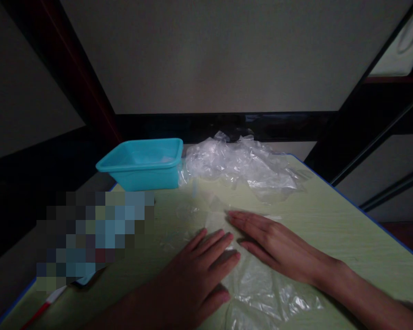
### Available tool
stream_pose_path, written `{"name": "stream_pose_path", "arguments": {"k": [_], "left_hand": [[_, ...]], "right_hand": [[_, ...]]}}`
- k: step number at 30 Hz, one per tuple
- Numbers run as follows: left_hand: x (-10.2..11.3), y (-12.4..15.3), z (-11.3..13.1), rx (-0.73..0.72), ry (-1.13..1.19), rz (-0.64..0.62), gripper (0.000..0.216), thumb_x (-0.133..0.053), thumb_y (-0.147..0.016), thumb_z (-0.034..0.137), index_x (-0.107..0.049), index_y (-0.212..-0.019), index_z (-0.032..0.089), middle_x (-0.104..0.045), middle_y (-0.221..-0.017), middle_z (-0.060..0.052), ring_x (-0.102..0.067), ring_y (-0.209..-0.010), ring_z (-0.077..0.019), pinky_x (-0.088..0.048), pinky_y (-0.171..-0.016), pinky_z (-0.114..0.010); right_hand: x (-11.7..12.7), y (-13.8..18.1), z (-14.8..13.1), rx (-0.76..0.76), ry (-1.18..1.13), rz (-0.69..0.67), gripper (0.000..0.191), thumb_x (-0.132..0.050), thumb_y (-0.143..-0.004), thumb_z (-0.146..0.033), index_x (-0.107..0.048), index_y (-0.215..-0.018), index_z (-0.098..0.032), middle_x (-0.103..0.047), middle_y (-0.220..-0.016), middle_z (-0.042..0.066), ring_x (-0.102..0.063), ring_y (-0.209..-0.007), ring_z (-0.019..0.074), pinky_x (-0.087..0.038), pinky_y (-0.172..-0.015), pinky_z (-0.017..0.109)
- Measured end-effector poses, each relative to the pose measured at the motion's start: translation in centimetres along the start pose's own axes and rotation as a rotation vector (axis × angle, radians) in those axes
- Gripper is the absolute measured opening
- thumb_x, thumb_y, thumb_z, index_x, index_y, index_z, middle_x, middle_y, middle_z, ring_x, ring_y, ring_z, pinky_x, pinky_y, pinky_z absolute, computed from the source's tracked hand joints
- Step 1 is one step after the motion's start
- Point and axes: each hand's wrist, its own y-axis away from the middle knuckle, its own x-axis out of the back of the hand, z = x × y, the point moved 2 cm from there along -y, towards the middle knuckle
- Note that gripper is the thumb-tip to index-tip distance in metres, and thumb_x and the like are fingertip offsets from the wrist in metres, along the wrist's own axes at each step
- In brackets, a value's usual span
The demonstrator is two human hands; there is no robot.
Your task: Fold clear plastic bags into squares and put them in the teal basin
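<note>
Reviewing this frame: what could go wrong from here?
The thin plastic by the left hand and right hand is wrinkled, so it might crease further or slip. The clear heap beyond is equally see-through; pieces could get mixed up. The turquoise bin stands near the table's edge, so a bump might tip it off.

The thin, clear, flat plastic film (258, 284) at five o'clock looks glossy and wrinkled; the clear, crumpled plastic heap (241, 160) just past twelve shines too. The turquoise rectangular plastic basin (144, 178) around ten-thirty is smooth. The pale-green, wood-grained surface (344, 233) looks mostly matt.
</note>
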Motion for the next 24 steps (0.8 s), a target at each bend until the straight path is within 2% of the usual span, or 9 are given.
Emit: {"name": "stream_pose_path", "arguments": {"k": [3,5,8,10,13,17,24], "left_hand": [[0.2,0.1,0.2,-0.038,-0.012,0.083,0.042,-0.053,-0.085,0.022,-0.050,-0.125,0.011,-0.048,-0.136,-0.016,-0.042,-0.128,-0.0290,-0.034,-0.105,-0.053],[-0.2,0.3,0.0,-0.036,-0.012,0.199,0.037,-0.049,-0.087,0.022,-0.051,-0.122,0.012,-0.054,-0.131,-0.013,-0.048,-0.123,-0.0256,-0.035,-0.106,-0.048],[-1.1,0.8,-1.0,0.029,-0.028,0.433,0.033,-0.041,-0.090,0.020,-0.049,-0.122,0.013,-0.054,-0.129,-0.012,-0.047,-0.123,-0.0225,-0.031,-0.109,-0.045],[-1.8,0.9,-1.7,0.109,-0.043,0.469,0.034,-0.038,-0.091,0.018,-0.046,-0.124,0.015,-0.052,-0.132,-0.011,-0.045,-0.124,-0.0214,-0.030,-0.110,-0.045],[-2.1,0.8,-2.6,0.198,-0.057,0.427,0.038,-0.035,-0.092,0.018,-0.043,-0.129,0.015,-0.048,-0.137,-0.011,-0.043,-0.127,-0.0223,-0.031,-0.109,-0.046],[-1.8,0.4,-3.2,0.294,-0.027,0.283,0.042,-0.037,-0.091,0.021,-0.040,-0.132,0.010,-0.043,-0.141,-0.016,-0.039,-0.130,-0.0273,-0.031,-0.107,-0.053],[-1.5,0.0,-3.4,0.406,-0.019,0.121,0.046,-0.040,-0.092,0.026,-0.040,-0.134,0.008,-0.033,-0.146,-0.018,-0.029,-0.135,-0.0310,-0.027,-0.106,-0.058]], "right_hand": [[-0.2,0.0,0.2,-0.041,0.013,-0.055,0.048,-0.042,-0.094,-0.030,-0.042,-0.135,-0.004,-0.043,-0.140,0.018,-0.041,-0.129,0.0243,-0.036,-0.107,0.042],[-0.3,0.1,0.1,-0.042,0.012,-0.092,0.049,-0.041,-0.095,-0.031,-0.042,-0.135,-0.003,-0.042,-0.140,0.019,-0.039,-0.130,0.0246,-0.034,-0.108,0.042],[-0.4,0.1,-0.1,-0.001,-0.030,-0.106,0.048,-0.041,-0.095,-0.032,-0.043,-0.135,-0.005,-0.043,-0.140,0.017,-0.038,-0.130,0.0233,-0.032,-0.109,0.041],[-0.3,0.0,-0.4,0.032,-0.060,-0.104,0.046,-0.042,-0.095,-0.032,-0.044,-0.134,-0.007,-0.044,-0.139,0.017,-0.038,-0.130,0.0221,-0.031,-0.110,0.040],[-0.2,0.0,-0.6,0.054,-0.057,-0.120,0.045,-0.042,-0.095,-0.031,-0.046,-0.133,-0.008,-0.045,-0.138,0.016,-0.037,-0.131,0.0218,-0.031,-0.110,0.040],[-0.3,-0.1,-0.6,0.041,-0.040,-0.122,0.044,-0.041,-0.095,-0.032,-0.045,-0.133,-0.009,-0.043,-0.140,0.015,-0.036,-0.132,0.0214,-0.031,-0.110,0.041],[-0.7,0.2,0.2,-0.041,0.001,-0.157,0.057,-0.037,-0.095,-0.044,-0.036,-0.139,-0.008,-0.029,-0.147,0.017,-0.026,-0.136,0.0263,-0.024,-0.110,0.051]]}}
